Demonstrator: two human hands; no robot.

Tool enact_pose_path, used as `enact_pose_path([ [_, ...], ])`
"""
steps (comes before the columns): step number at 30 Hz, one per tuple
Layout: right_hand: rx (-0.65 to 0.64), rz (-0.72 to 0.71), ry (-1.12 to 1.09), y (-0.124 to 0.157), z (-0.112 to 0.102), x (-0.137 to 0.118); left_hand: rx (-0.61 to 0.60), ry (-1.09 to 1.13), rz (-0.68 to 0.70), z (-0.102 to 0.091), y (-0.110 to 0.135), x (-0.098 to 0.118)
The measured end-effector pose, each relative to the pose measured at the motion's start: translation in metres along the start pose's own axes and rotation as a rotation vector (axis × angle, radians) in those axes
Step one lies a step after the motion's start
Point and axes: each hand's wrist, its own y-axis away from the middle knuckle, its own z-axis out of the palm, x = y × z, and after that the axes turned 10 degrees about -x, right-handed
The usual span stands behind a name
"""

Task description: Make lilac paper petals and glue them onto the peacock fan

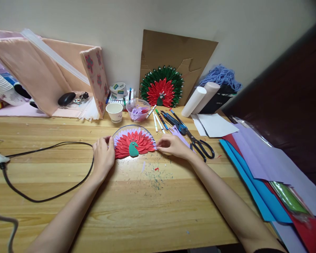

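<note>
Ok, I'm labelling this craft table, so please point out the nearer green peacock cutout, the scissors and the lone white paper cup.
Nearer green peacock cutout (133, 150): head view, middle of its body.
Scissors (195, 139): head view, black handle near the pivot.
Lone white paper cup (114, 115): head view, front outer wall.

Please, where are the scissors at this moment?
In the head view, the scissors lie right of centre on the wooden table, to the right of the right hand and beside the blue cutter.
</note>
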Motion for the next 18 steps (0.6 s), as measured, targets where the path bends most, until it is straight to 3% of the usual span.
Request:
enact_pose_path([
  [5,0.013,-0.066,0.14,-0.0034,0.0035,0.0031,0.023,-0.014,0.017,0.0018,-0.0003,-0.0011],
  [18,0.047,-0.085,0.161,-0.0044,0.0072,0.01,0.022,-0.026,0.02,0.0038,-0.0014,-0.0049],
])
